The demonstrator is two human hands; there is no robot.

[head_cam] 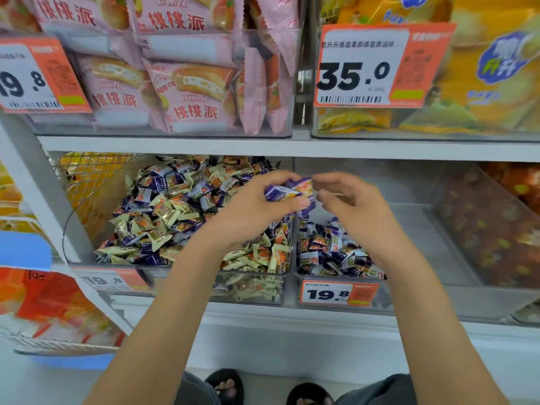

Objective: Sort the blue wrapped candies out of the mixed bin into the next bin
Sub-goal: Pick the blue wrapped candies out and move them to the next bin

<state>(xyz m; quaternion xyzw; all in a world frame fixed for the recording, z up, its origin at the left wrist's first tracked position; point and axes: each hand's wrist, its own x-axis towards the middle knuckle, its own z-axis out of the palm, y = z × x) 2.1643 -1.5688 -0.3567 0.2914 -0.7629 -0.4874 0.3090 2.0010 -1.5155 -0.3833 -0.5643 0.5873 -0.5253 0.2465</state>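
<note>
**A:** Where does it stand? The mixed bin [178, 276] on the lower shelf [292, 147] is heaped with cream and blue wrappers, and the next bin [339, 299] to its right holds a smaller pile of blue ones near its front.

**B:** The left hand [257, 209] has its grip closed on a small bunch of blue wrapped candies [287, 190], held above the wall between the two bins. The right hand [347, 200] is just beside them, fingers loosely curled; it seems to hold nothing, though its fingertips come right up to a wrapper.

**A:** How should the drop go?

**B:** My judgement: carry the bunch fully past the dividing wall before loosening the fingers, low over the pile, so none slide back. Check for a cream one caught in the bunch.

**A:** Any writing?

**B:** The big orange tag [380, 65] above reads "35.0". The pink packs [190, 92] say "桃桃派". The tag on the next bin [339, 293] reads "19.8". Print on the candy wrappers is too small to read.
</note>
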